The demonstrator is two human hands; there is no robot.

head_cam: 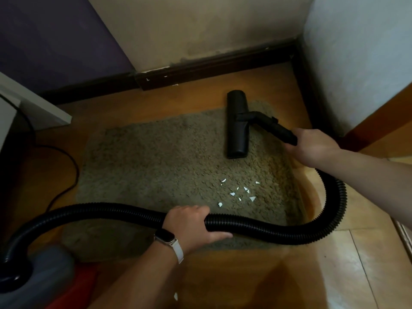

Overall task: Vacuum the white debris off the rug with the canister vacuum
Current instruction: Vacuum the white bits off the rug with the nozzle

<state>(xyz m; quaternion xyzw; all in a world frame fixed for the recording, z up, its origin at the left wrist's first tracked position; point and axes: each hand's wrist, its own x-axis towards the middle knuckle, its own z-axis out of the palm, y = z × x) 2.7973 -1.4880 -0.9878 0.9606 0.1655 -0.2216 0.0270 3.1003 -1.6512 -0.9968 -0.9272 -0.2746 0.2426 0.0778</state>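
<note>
Grips the black ribbed hose (267, 228) with the left hand (191, 224): fingers curled over the top, thumb stretched along the near side. Wears a watch (166, 238) with a pale strap on that wrist.

Holds the black wand (267, 123) with the right hand (312, 143), fingers wrapped round its near end, arm reaching in from the right.

Floor head (237, 126) at the wand's far end, flat on the far right part of the rug (145, 157), long side pointing away from the camera, far tip just past the rug's far edge. Not touching the debris.

White debris (239, 192): a loose scatter of small pale scraps on the rug's near right part, between the floor head and the hose, well apart from the head, near the left hand's fingers. One more white scrap (176, 296) off the rug on the wooden floor (245, 275), beside the left forearm.

Hose path: up out of the canister vacuum (44, 275) at lower left, arching over, running right across the near part of the rug through the left hand, looping over the floor at right, then up behind the right wrist. Junction with the wand hidden by the hand.

Canister grey with a red part, sitting at the bottom left corner, partly cut off by the frame.

Rug shaggy, grey-brown, laid in a room corner on the wood floor. Dark skirting board (211, 68) along both walls. Black cable (66, 157) curving over the floor left of the rug, next to a white piece of furniture (33, 103).
</note>
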